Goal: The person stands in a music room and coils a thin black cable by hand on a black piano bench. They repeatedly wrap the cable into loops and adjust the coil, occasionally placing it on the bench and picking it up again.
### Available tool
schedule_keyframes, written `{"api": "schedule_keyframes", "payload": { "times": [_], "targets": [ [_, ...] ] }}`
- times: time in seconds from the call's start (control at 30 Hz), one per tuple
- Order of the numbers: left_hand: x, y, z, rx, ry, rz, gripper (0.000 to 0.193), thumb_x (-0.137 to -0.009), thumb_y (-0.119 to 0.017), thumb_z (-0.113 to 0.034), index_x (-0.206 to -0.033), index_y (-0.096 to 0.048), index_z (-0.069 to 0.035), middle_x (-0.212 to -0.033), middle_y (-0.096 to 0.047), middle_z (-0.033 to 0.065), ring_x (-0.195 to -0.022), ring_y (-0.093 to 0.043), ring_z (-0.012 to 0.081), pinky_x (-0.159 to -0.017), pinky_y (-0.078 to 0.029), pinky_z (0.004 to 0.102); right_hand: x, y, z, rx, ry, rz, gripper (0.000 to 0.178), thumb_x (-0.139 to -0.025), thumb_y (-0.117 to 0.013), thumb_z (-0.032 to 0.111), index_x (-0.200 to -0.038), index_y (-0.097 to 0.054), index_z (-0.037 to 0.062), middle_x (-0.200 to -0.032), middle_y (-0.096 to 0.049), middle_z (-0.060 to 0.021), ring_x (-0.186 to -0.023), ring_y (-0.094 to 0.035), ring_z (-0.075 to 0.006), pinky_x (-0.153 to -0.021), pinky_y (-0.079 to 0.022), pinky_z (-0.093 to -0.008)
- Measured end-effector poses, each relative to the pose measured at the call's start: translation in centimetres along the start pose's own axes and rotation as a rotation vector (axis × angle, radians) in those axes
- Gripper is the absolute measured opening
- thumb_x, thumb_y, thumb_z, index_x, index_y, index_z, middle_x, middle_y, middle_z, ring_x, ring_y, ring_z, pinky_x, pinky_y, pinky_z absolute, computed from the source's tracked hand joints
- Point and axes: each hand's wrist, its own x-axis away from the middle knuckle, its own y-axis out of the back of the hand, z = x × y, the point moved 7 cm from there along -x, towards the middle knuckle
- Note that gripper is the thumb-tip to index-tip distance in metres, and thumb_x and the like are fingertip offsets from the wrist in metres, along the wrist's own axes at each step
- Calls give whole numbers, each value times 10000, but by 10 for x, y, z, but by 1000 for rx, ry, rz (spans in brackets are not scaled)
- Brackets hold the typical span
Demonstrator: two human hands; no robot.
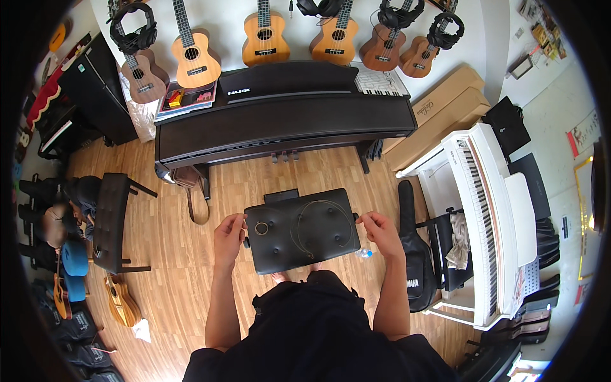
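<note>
A black padded bench (280,245) with a buttoned top stands in front of me. On its left part lies a small tight ring of thin wire (261,228), like a coiled instrument string. A larger, loose loop of thin string (298,237) spreads over the right part. My left hand (229,239) is raised by the bench's left edge, thumb and fingertips pinched together. Opposite it, my right hand (379,233) pinches in the same way at the right edge. Whatever is between the fingertips of each hand is too thin to make out.
Beyond the bench stands a dark digital piano (280,130), ukuleles (264,38) hanging above. To the right are a black guitar bag (417,267) and a white piano (474,210). A small bottle (364,253) is near the bench. At left, a person sits beside another bench (113,223).
</note>
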Motion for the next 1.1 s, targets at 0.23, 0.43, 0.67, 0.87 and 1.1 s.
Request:
{"api": "schedule_keyframes", "payload": {
  "times": [0.23, 0.43, 0.67, 0.87, 1.1],
  "targets": [
    [11, -58, -19, 21, -4, 173, 229, -979, -545, -191, -1049, -648, 1, -755, -568, -16, -563, -434, 24, -489, -321, 177, -18, 10, 6, -43, 27, -3, 256, -991, -521, 248, -947, -621, 17, -609, -321, 90, -507, -258, -5, -462, -214, -193],
    [34, -130, -36, -227, -109, 572, 208, -946, -594, -154, -1093, -682, -36, -785, -581, -19, -644, -490, 44, -563, -403, 194, -38, 10, 6, -242, 12, 13, 234, -987, -527, 249, -947, -594, 29, -591, -361, 72, -495, -295, -13, -449, -244, -195],
    [49, -193, -23, -744, -241, 621, 186, -878, -659, -159, -1030, -714, -69, -786, -627, 70, -645, -581, 144, -598, -455, 262, -52, 2, 2, -151, 76, 17, 190, -951, -593, 210, -903, -595, 26, -558, -476, 44, -476, -389, -17, -437, -273, -197],
    [41, -201, -6, -914, -259, 501, 243, -885, -635, -191, -1088, -674, -62, -830, -632, 112, -652, -585, 208, -632, -477, 327, -69, 33, -9, -202, 83, -171, 194, -944, -608, 219, -920, -596, 27, -551, -489, 41, -468, -402, -18, -433, -284, -198],
    [25, -190, 27, -850, -44, 461, 239, -946, -557, -206, -1084, -662, -42, -826, -659, 111, -715, -627, 219, -682, -481, 335, -81, 87, -24, -524, 104, -267, 201, -971, -562, 236, -957, -595, 38, -636, -480, 36, -493, -374, -25, -455, -320, -197]
  ]
}}
